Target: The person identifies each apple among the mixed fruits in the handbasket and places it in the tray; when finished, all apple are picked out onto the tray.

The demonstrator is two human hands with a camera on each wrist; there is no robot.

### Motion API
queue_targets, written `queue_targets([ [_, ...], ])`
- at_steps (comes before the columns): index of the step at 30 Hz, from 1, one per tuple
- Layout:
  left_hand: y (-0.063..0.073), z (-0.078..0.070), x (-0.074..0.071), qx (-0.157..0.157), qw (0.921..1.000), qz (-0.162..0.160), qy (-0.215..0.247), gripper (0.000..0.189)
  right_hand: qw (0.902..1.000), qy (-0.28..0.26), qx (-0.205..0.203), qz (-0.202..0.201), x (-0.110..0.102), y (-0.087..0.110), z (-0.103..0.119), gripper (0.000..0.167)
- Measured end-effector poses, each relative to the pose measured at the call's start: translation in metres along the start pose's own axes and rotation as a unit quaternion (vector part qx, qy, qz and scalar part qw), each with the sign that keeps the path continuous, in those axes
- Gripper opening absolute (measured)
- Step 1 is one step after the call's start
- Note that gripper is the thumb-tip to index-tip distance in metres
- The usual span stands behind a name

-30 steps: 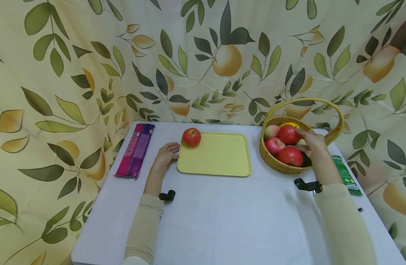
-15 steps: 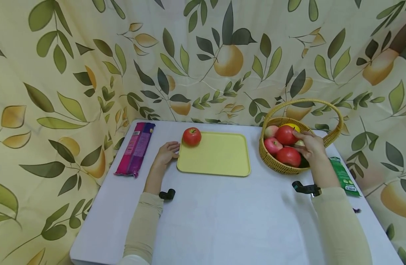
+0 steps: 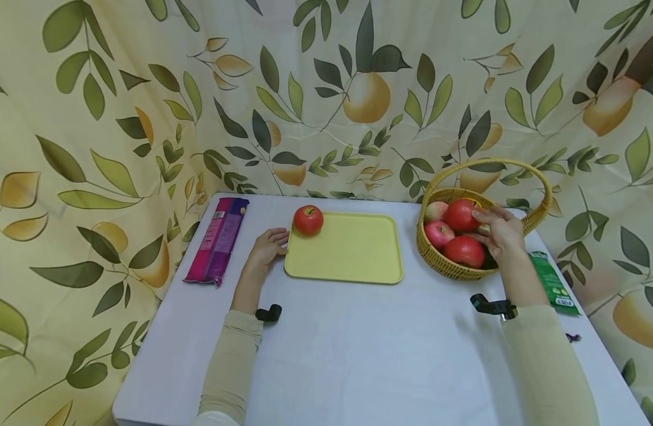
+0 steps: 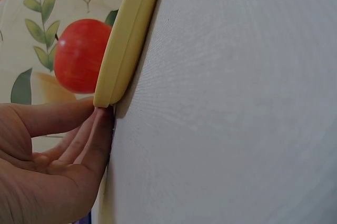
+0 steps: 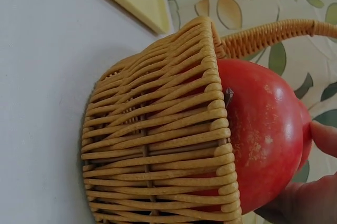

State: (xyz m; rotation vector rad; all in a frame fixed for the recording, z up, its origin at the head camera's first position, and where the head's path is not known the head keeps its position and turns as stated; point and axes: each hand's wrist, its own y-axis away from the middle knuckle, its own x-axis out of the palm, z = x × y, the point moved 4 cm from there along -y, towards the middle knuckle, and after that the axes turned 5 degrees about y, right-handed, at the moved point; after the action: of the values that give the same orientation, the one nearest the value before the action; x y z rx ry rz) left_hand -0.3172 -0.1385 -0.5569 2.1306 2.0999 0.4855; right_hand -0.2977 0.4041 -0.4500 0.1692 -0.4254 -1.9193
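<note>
In the head view, my right hand (image 3: 501, 234) reaches into the wicker basket (image 3: 454, 271) and grips a red apple (image 3: 461, 215) between thumb and fingers. Below that apple lies another large red apple (image 3: 465, 251), which hides most of the grip in the right wrist view. A pinkish apple (image 3: 439, 234) sits beside them, with a paler fruit (image 3: 435, 211) behind. My left hand (image 3: 268, 247) is at the left edge of the yellow tray (image 3: 353, 254), its thumb and fingertips pinching the rim in the left wrist view. One red apple (image 3: 308, 220) rests at the tray's back left corner.
A pink and purple packet (image 3: 217, 241) lies on the white table (image 3: 369, 355) at the left. On the right, a green packet (image 3: 554, 285) is partly behind the right forearm. The basket's tall handle (image 3: 486, 161) arches over the fruit.
The gripped red apple has shifted slightly within the basket and now covers more of the yellow fruit behind it. My left hand and the tray have stayed in place.
</note>
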Motion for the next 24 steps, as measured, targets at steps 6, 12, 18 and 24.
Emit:
queue_targets([
  [6, -0.001, -0.001, -0.001, -0.002, 1.0000, 0.002, -0.006, 0.071, 0.9990, -0.029, -0.034, 0.002, -0.001, 0.008, 0.006, 0.102],
  [12, -0.001, -0.002, -0.001, -0.002, 1.0000, 0.005, -0.006, 0.071, 0.9976, -0.027, -0.064, 0.004, 0.001, 0.025, 0.014, 0.097],
  [18, 0.000, -0.002, -0.001, 0.003, 1.0000, 0.004, -0.001, 0.074, 0.9961, -0.013, -0.086, 0.015, 0.005, 0.042, 0.022, 0.095],
  [24, -0.001, 0.000, 0.000, 0.004, 1.0000, 0.007, -0.001, 0.073, 0.9937, -0.012, -0.106, 0.035, 0.013, 0.060, 0.028, 0.088],
])
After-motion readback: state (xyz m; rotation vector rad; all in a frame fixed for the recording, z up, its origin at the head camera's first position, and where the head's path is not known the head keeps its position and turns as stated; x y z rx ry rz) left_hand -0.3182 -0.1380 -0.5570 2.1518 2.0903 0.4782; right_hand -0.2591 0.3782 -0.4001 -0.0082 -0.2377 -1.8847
